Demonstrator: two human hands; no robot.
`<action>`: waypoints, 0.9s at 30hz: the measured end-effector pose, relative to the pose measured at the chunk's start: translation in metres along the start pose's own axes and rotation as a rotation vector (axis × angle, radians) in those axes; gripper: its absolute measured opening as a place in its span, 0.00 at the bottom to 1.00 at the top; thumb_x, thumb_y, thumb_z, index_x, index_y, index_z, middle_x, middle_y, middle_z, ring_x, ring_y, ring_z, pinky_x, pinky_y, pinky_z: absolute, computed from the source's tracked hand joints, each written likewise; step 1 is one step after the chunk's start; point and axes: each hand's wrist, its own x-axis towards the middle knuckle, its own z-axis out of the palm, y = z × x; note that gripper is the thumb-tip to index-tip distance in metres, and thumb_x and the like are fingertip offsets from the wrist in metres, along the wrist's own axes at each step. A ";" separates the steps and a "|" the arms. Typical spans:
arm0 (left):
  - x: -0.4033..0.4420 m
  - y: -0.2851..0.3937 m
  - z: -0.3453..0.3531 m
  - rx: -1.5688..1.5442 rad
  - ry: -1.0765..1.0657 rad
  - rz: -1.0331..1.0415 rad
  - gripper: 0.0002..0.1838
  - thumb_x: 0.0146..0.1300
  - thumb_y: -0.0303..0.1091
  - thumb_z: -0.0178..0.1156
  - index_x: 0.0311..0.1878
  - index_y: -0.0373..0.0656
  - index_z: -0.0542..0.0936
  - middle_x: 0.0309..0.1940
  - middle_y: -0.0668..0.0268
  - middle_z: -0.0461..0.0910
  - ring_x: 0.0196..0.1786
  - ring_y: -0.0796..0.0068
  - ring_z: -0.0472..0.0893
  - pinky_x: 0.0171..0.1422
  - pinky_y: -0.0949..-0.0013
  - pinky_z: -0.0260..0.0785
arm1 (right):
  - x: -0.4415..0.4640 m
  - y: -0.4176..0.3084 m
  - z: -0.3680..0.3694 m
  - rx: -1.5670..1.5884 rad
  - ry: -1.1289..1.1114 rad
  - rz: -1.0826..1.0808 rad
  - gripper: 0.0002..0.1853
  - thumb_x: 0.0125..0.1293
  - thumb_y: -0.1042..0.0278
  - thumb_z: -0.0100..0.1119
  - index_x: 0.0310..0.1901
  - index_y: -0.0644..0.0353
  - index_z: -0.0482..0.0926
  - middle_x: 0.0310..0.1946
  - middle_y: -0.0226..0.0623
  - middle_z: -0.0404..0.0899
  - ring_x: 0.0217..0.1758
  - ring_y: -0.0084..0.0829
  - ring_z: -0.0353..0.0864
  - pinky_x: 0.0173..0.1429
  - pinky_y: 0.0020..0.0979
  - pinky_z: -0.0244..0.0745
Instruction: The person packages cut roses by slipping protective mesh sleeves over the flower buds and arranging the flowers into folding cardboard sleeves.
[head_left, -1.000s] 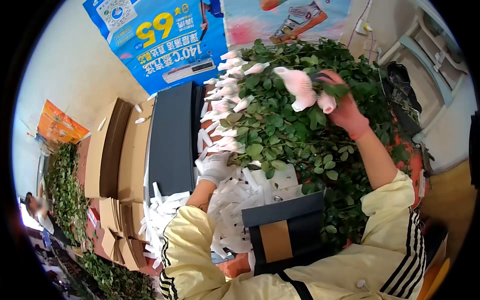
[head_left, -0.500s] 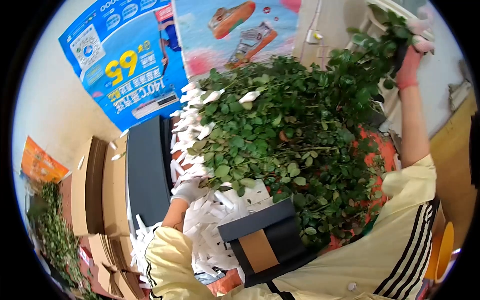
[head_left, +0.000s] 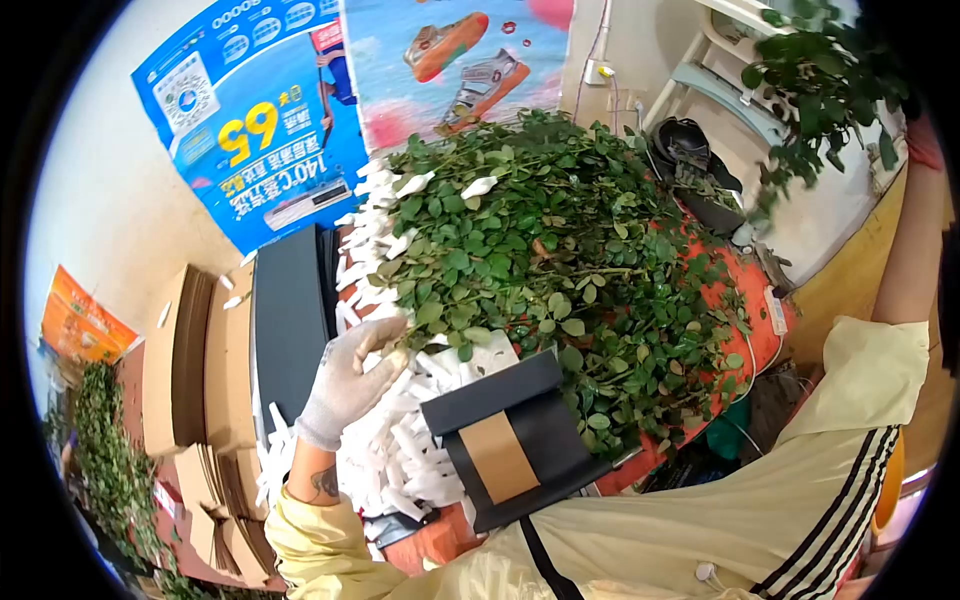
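My left hand (head_left: 350,385), in a pale glove, hovers over a heap of white sleeves (head_left: 400,465). Its thumb and fingers are apart, with nothing visible between them. Just beyond the fingertips begins a big pile of leafy stems (head_left: 560,240), many with white-wrapped tips (head_left: 375,235) on the left side. At the far right edge my right hand (head_left: 922,142) grips a raised bunch of leafy stems (head_left: 825,85); its fingers are mostly lost in the dark border. In front of my body stands a black box-like piece (head_left: 545,440) with a brown panel (head_left: 500,467).
Dark grey sheets (head_left: 290,330) and brown cardboard stacks (head_left: 175,370) stand along the left. A blue poster (head_left: 245,130) hangs on the wall behind. To the right are a pale chair (head_left: 725,85), a dark bin (head_left: 695,165) and the table's red cover (head_left: 740,285).
My right hand has carried the leafy bunch outward to the right, off the pile. My left hand has risen from among the white sleeves, and its fingers now show spread. The view has shifted slightly.
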 end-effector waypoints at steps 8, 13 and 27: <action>0.053 0.063 0.076 -0.617 0.069 0.271 0.56 0.52 0.52 0.69 0.73 0.39 0.43 0.73 0.51 0.45 0.74 0.50 0.50 0.73 0.54 0.51 | -0.014 -0.181 0.081 0.715 -0.828 -0.163 0.18 0.57 0.66 0.63 0.49 0.64 0.77 0.41 0.34 0.82 0.39 0.27 0.82 0.43 0.31 0.77; 0.101 0.085 0.102 -0.691 0.044 0.510 0.63 0.45 0.54 0.74 0.73 0.38 0.42 0.72 0.54 0.49 0.74 0.58 0.51 0.74 0.59 0.46 | -0.068 -0.255 0.075 1.288 -1.582 -0.120 0.19 0.59 0.73 0.63 0.52 0.65 0.75 0.43 0.37 0.81 0.44 0.26 0.80 0.49 0.31 0.77; 0.117 0.123 0.127 -1.031 0.254 0.313 0.23 0.62 0.34 0.63 0.57 0.38 0.70 0.46 0.71 0.75 0.46 0.82 0.74 0.54 0.74 0.66 | -0.182 -0.255 0.013 0.369 -0.422 -0.140 0.44 0.45 0.55 0.71 0.63 0.64 0.62 0.58 0.47 0.67 0.64 0.43 0.65 0.67 0.38 0.60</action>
